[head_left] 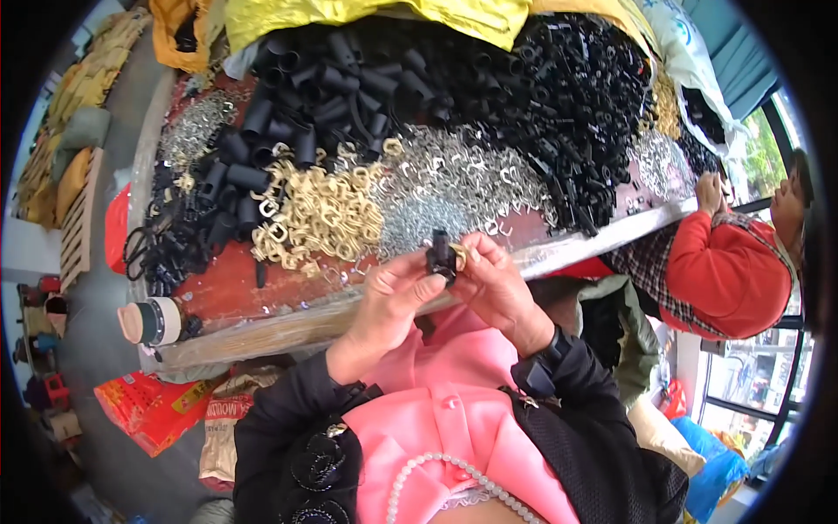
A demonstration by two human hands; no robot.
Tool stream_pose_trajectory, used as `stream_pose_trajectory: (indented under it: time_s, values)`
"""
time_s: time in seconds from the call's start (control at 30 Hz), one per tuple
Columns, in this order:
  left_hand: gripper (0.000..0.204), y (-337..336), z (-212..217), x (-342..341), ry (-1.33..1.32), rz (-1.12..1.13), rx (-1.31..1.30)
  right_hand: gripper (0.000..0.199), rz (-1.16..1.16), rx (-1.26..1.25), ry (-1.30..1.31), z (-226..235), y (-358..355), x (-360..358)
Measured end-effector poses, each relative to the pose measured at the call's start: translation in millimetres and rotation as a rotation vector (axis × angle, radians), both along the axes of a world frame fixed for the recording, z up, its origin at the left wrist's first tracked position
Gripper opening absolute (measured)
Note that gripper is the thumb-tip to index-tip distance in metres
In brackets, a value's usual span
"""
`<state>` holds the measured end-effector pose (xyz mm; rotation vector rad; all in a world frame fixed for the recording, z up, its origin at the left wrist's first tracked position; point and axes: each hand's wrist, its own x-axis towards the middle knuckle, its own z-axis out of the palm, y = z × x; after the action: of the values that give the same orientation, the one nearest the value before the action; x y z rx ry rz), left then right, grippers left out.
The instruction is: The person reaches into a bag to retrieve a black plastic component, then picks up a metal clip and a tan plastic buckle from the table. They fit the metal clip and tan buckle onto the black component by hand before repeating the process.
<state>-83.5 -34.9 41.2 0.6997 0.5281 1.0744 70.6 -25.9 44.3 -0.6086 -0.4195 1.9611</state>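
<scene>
Over the table's near edge, my left hand (389, 295) pinches a small black plastic fitting (441, 253) between thumb and fingers. My right hand (499, 281) is closed on a small cream-gold ring-like piece (458, 253), held against the fitting's right side. Fingers partly cover both parts, so how far they are joined cannot be seen. Just beyond my hands lies a heap of tiny silver screws (425, 220). Left of it are cream-gold U-shaped clips (319, 210), and behind it silver metal clips (467, 166).
Black tubes (332, 83) and small black parts (580, 105) cover the red table's (227, 293) far side. A tape roll (150, 321) stands at the left corner. Yellow sacking (375, 19) overhangs the back. A person in red (729, 275) works at the right edge. Bags (157, 406) lie below left.
</scene>
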Motion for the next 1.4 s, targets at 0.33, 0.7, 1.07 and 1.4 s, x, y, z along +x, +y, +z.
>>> stream_pose_trajectory:
  time_s: [0.33, 0.7, 1.07, 1.4]
  values:
    - [0.024, 14.5, -6.5, -6.8, -0.031, 0.047, -0.191, 0.014, 0.038, 0.15, -0.155, -8.1, 19.9, 10.5]
    - [0.023, -6.3, -5.4, -1.9, 0.021, 0.005, -0.135, 0.006, -0.169, 0.511, -0.844, 3.1, -16.2, 3.8]
    - [0.022, -7.6, -12.5, -8.3, -0.137, -0.072, -0.273, 0.013, -0.141, 1.298, -1.333, 15.8, -10.5, 14.4]
    - [0.025, -5.3, -8.7, -9.4, 0.034, -0.159, -0.238, 0.007, -0.043, 0.984, -1.277, 32.4, -6.2, 20.2]
